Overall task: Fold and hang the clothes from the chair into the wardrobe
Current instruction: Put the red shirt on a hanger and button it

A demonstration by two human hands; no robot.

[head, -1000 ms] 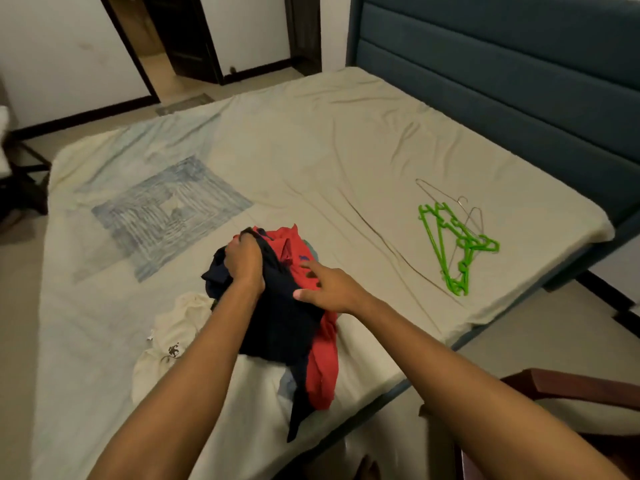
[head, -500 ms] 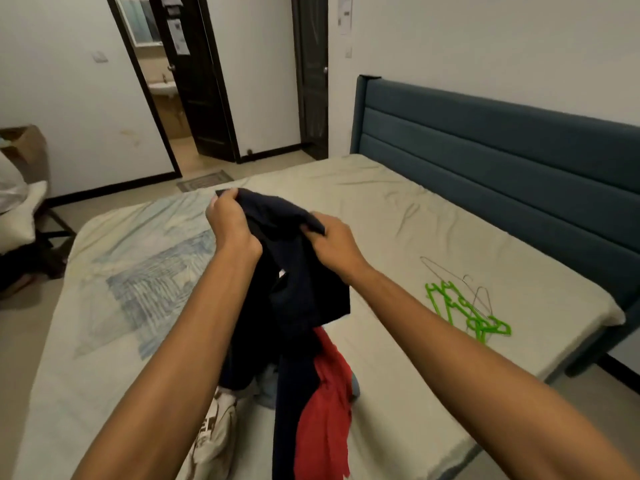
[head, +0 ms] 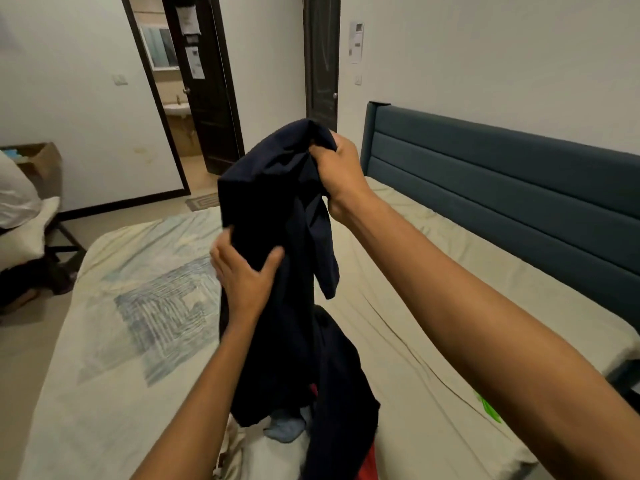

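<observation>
A person stands at the side of a bed (head: pixel 433 386), both bare arms reaching forward, holding a dark navy garment (head: pixel 277 306) up in the air above it. The left hand (head: pixel 244 275) sits lower, its thumb and fingers closed around a fold at the middle of the cloth. The right hand (head: pixel 341 174) is higher, gripping a bunched edge near the top, so the garment hangs down twisted and crumpled, its lower end trailing onto the bed.

To do this step well, it seems wise to find the collar or shoulder seams, slide the hands apart along the top edge, and shake the cloth so it hangs flat before it is folded or hung.

On the far left is a dark stand piled with white bedding (head: pixel 17 202), then an open doorway (head: pixel 180 109) showing a washbasin. Below the raised garment, other clothes lie in a heap: a pale blue piece (head: pixel 287 427) and a red piece (head: pixel 367 465), which the trailing end could drag along. At the right, a green hanger (head: pixel 490 410) peeks out beside the right forearm, in front of a padded headboard (head: pixel 502 188). No wardrobe is in sight.
</observation>
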